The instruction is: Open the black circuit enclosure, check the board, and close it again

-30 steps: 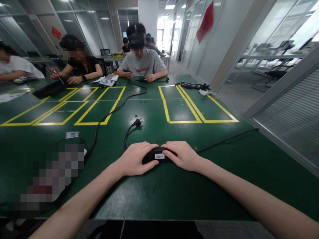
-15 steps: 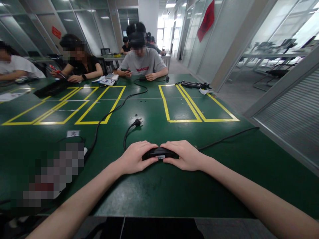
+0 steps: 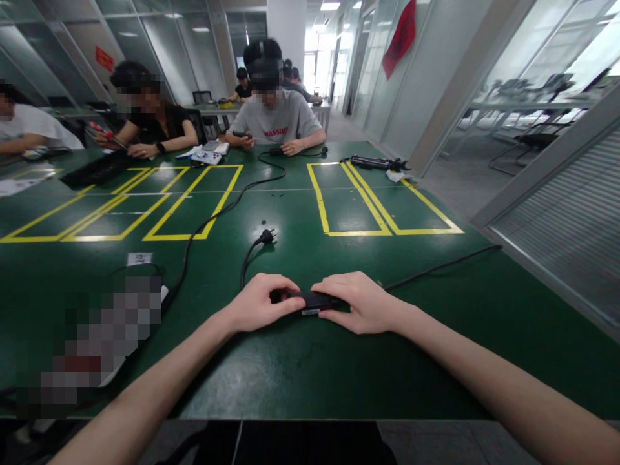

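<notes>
A black power adapter with a small white label lies between my hands, just over the near part of the green table. My left hand is closed around its left end, thumb along the top. At the other end, my right hand grips the adapter with the fingers behind and the thumb in front. From behind my left hand a black cord curves up to a power plug, its prongs pointing right. A thin black cable runs off past my right hand toward the table's right edge.
To the left lies a blurred-out power strip, its black cord running across the table. Yellow tape rectangles mark the surface. A folded black tripod-like item lies far right. Several people sit opposite, one in a grey shirt.
My left hand has shifted slightly left and its thumb has moved up onto the adapter. The adapter has tilted, showing more of its top. My right hand has hardly moved.
</notes>
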### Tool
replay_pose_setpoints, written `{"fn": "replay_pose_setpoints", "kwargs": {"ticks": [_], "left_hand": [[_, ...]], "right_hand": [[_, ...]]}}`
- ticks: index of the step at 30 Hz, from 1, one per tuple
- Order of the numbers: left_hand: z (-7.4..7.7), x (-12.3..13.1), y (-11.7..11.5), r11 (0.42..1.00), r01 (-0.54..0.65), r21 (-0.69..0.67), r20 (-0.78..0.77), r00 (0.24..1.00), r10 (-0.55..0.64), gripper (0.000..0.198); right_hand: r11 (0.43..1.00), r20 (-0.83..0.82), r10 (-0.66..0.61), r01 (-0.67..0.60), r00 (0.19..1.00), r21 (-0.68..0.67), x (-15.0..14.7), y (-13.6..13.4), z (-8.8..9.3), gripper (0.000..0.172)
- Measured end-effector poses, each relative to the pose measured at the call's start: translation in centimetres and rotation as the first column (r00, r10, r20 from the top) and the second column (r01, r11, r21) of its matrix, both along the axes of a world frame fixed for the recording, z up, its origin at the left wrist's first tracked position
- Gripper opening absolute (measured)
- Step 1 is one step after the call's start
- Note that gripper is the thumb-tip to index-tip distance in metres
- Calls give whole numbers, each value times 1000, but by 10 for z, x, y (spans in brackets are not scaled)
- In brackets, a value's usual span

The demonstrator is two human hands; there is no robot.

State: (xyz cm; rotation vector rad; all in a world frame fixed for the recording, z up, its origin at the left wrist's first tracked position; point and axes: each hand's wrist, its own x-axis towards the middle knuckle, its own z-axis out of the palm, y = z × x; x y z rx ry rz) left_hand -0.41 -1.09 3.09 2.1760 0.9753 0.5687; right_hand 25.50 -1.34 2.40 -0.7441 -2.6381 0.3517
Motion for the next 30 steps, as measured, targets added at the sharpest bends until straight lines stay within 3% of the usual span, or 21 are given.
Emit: {"fn": "replay_pose_setpoints", "kwargs": {"ticks": [2,5,7,9,12,14,17,19,22,25,30], "left_hand": [[2,1,0,995,-15,-98,52,998,21,50],[3,3,-2,981,6,-194,34,999,1,55],[3,4,-3,972,36,-231,31,999,-30,52],[1,4,-3,972,38,-231,74,997,-22,44],[-3,4,-4,993,-31,-117,96,994,42,35],[-6,3,-4,997,-69,44,57,996,67,32],[-10,2,-4,943,-35,330,-45,998,53,30],[-13,3,-4,892,25,451,-113,993,29,31],[-15,5,-3,870,64,489,-163,986,19,31],[-14,7,-4,883,44,467,-166,985,39,29],[-14,7,-3,884,69,462,-214,976,35,29]], "right_hand": [[986,26,28,-32,999,164,2,0,-2,28],[901,4,19,-18,1000,434,6,2,-7,33],[838,-41,15,10,999,545,9,5,-9,36],[815,-63,18,22,998,580,10,6,-10,37],[874,-12,2,4,1000,486,9,7,-6,37],[937,18,15,-20,1000,349,6,7,-3,38],[991,-28,-11,14,1000,131,1,5,-3,55],[995,-45,-73,76,996,64,-1,4,-5,43],[986,-36,-93,98,995,137,0,3,-7,29],[969,-41,-57,65,998,238,2,3,-6,31],[978,56,-75,62,996,197,-3,3,-5,39]]}}
